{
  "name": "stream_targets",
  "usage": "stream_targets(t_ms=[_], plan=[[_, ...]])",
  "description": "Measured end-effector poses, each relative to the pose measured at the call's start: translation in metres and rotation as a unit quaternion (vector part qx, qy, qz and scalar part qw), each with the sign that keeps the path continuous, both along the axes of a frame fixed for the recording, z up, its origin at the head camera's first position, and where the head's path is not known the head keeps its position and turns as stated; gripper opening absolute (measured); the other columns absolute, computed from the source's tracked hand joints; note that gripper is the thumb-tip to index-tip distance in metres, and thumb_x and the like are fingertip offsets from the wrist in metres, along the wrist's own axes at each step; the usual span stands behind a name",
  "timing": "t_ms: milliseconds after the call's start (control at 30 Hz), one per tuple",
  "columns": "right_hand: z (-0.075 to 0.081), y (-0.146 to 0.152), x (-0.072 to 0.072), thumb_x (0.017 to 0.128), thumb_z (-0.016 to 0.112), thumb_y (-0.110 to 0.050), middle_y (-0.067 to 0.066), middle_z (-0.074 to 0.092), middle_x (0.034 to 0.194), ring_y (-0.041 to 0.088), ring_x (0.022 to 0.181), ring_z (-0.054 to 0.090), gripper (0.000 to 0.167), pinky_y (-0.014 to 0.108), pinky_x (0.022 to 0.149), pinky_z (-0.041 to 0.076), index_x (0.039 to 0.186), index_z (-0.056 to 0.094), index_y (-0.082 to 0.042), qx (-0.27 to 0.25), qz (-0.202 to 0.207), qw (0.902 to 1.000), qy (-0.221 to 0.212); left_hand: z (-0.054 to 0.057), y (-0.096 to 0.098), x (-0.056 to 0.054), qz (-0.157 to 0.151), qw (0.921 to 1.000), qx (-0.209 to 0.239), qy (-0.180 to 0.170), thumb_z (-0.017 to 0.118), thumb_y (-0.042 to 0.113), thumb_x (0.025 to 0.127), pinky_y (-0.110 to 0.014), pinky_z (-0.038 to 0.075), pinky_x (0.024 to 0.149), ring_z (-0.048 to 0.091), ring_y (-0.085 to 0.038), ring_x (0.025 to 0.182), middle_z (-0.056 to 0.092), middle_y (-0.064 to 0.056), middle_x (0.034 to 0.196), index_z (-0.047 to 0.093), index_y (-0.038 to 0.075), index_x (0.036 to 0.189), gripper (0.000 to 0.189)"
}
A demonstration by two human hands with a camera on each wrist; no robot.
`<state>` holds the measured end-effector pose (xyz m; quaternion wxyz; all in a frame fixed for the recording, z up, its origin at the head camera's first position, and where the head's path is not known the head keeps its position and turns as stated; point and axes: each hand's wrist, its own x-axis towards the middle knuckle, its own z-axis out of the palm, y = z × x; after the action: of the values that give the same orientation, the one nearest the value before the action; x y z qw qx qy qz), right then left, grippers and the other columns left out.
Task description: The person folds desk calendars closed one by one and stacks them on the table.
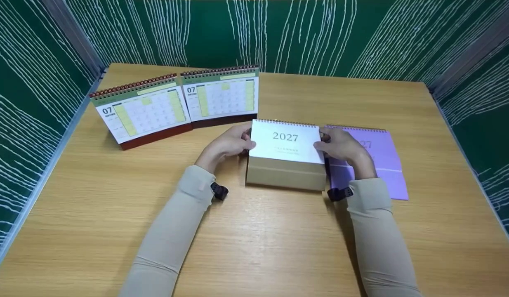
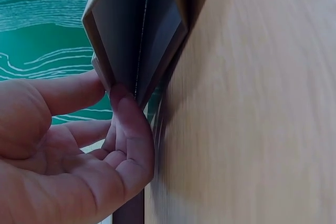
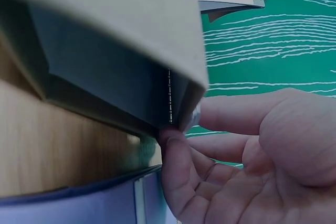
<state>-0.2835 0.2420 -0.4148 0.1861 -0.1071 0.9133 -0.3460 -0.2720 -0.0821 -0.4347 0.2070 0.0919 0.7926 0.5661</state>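
Observation:
A desk calendar (image 1: 284, 144) with a white "2027" page and a tan card base stands on the table in front of me. My left hand (image 1: 226, 145) pinches its left edge, thumb on the front page and fingers behind. On the opposite edge my right hand (image 1: 344, 145) pinches it the same way. In the left wrist view, the calendar's hollow side (image 2: 118, 30) shows between its folded panels, with a fingertip at the inner fold. The right wrist view has the other end of the tan base (image 3: 121, 19), also gripped near its fold.
A purple calendar (image 1: 382, 148) stands just right of the white one, partly behind my right hand. Two calendars showing month 07, the left one (image 1: 145, 111) and the right one (image 1: 221, 97), stand side by side at the back left. Green walls (image 1: 213, 37) surround the wooden table (image 1: 254, 247).

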Motion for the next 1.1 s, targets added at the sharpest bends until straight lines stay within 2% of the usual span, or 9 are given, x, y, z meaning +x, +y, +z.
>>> stream_targets(t_ms=[133, 367, 500, 600, 667, 733, 800, 900, 1100], plan=[[-0.001, -0.001, 0.0, 0.106, 0.06, -0.014, 0.005, 0.047, 0.086, 0.02, 0.078, 0.049, 0.023, 0.031, 0.066, 0.043, 0.091, 0.045, -0.007, 0.011, 0.007, 0.9999, 0.008, 0.002, -0.003, 0.0, 0.0, 0.9997, -0.012, -0.023, 0.061, -0.001, 0.102, -0.022, 0.037, 0.064, 0.045, -0.014, 0.079, 0.047, -0.001, 0.089, 0.045, 0.009, 0.161, 0.062], [0.0, -0.006, 0.001, 0.107, 0.06, -0.018, 0.011, 0.056, 0.099, 0.024, 0.086, 0.057, 0.018, 0.033, 0.074, 0.051, 0.099, 0.051, -0.005, 0.02, 0.009, 0.9997, -0.01, 0.006, -0.008, 0.001, 0.003, 0.9981, -0.038, -0.049, 0.064, 0.001, 0.102, -0.024, 0.039, 0.067, 0.047, -0.015, 0.078, 0.048, -0.001, 0.087, 0.042, 0.01, 0.163, 0.066], [0.001, -0.008, 0.003, 0.108, 0.059, -0.02, 0.019, 0.06, 0.112, 0.028, 0.094, 0.061, 0.029, 0.038, 0.082, 0.055, 0.127, 0.06, 0.002, 0.032, 0.006, 0.9993, -0.02, 0.007, -0.009, 0.001, 0.001, 0.9972, -0.047, -0.058, 0.065, 0.001, 0.101, -0.024, 0.04, 0.066, 0.047, -0.014, 0.075, 0.049, -0.001, 0.085, 0.041, 0.01, 0.164, 0.068], [0.0, -0.009, 0.004, 0.108, 0.058, -0.02, 0.026, 0.06, 0.127, 0.031, 0.103, 0.063, 0.054, 0.044, 0.09, 0.057, 0.155, 0.047, 0.006, 0.035, 0.004, 0.999, -0.028, 0.007, -0.01, 0.0, 0.0, 0.9971, -0.049, -0.058, 0.065, 0.0, 0.1, -0.022, 0.04, 0.064, 0.047, -0.013, 0.073, 0.049, -0.001, 0.084, 0.04, 0.009, 0.164, 0.069], [0.0, -0.01, 0.004, 0.108, 0.059, -0.02, 0.027, 0.059, 0.131, 0.031, 0.104, 0.064, 0.061, 0.044, 0.092, 0.058, 0.16, 0.039, 0.005, 0.036, 0.002, 0.999, -0.028, 0.007, -0.01, 0.0, 0.001, 0.9971, -0.052, -0.056, 0.066, -0.001, 0.099, -0.023, 0.04, 0.064, 0.047, -0.014, 0.073, 0.05, -0.002, 0.084, 0.041, 0.008, 0.163, 0.07], [0.0, -0.011, 0.004, 0.108, 0.059, -0.02, 0.025, 0.061, 0.122, 0.029, 0.097, 0.063, 0.051, 0.041, 0.086, 0.058, 0.15, 0.05, 0.007, 0.037, 0.004, 0.9991, -0.021, 0.007, -0.01, 0.0, -0.003, 0.9973, -0.057, -0.047, 0.065, -0.003, 0.097, -0.023, 0.042, 0.066, 0.049, -0.015, 0.078, 0.052, -0.003, 0.09, 0.043, 0.006, 0.161, 0.068], [-0.001, -0.011, 0.004, 0.107, 0.06, -0.019, 0.019, 0.062, 0.109, 0.026, 0.089, 0.062, 0.033, 0.037, 0.078, 0.056, 0.127, 0.06, 0.007, 0.04, 0.008, 0.9991, -0.009, 0.007, -0.01, 0.001, -0.008, 0.9974, -0.057, -0.043, 0.064, -0.006, 0.095, -0.025, 0.045, 0.071, 0.052, -0.017, 0.084, 0.055, -0.005, 0.099, 0.046, 0.004, 0.158, 0.067], [-0.002, -0.012, 0.004, 0.106, 0.06, -0.017, 0.013, 0.059, 0.092, 0.023, 0.08, 0.058, 0.018, 0.033, 0.068, 0.052, 0.098, 0.053, -0.002, 0.046, 0.015, 0.9988, 0.006, 0.008, -0.009, 0.002, -0.014, 0.9974, -0.06, -0.039, 0.063, -0.009, 0.092, -0.027, 0.048, 0.076, 0.053, -0.019, 0.092, 0.056, -0.007, 0.111, 0.049, 0.003, 0.155, 0.065], [-0.002, -0.015, 0.004, 0.106, 0.061, -0.018, 0.014, 0.063, 0.092, 0.023, 0.079, 0.06, 0.016, 0.032, 0.066, 0.052, 0.106, 0.059, -0.002, 0.065, 0.025, 0.9975, 0.014, 0.008, -0.008, 0.003, -0.004, 0.996, -0.074, -0.049, 0.065, -0.008, 0.093, -0.029, 0.049, 0.076, 0.055, -0.022, 0.095, 0.057, -0.01, 0.119, 0.046, 0.007, 0.158, 0.069]])
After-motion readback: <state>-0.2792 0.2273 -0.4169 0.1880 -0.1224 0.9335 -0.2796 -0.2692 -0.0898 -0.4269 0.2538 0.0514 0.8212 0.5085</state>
